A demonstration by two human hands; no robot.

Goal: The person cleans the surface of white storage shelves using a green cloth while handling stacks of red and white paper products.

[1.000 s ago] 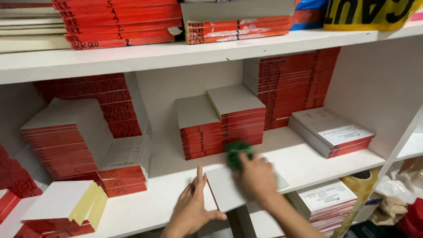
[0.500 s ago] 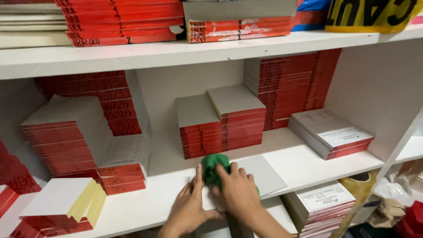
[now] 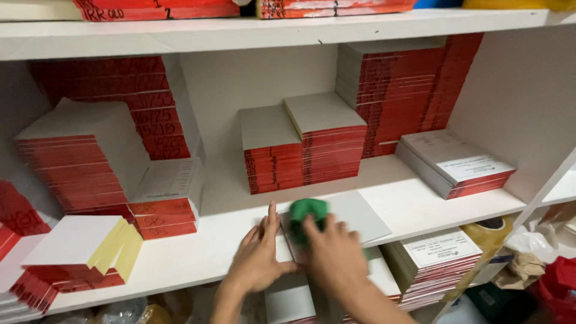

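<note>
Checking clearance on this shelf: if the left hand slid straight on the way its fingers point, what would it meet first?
Probably the short red stack of booklets at the back. The left hand points up-shelf over bare white shelf, just left of the grey sheet; depth is unclear.

1. Flat board (image 3: pixel 354 213) lies on the shelf (image 3: pixel 420 198), up front, before the two middle stacks (image 3: pixel 303 147).
2. Cloth (image 3: pixel 307 211) sits on the board's left end, under the right hand (image 3: pixel 333 255).
3. Left hand (image 3: pixel 259 258) rests just left of the board.
4. Low stack (image 3: pixel 453 171) sits far right.

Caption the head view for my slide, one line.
Right hand presses a green cloth on a grey sheet; left hand steadies its edge.
</note>
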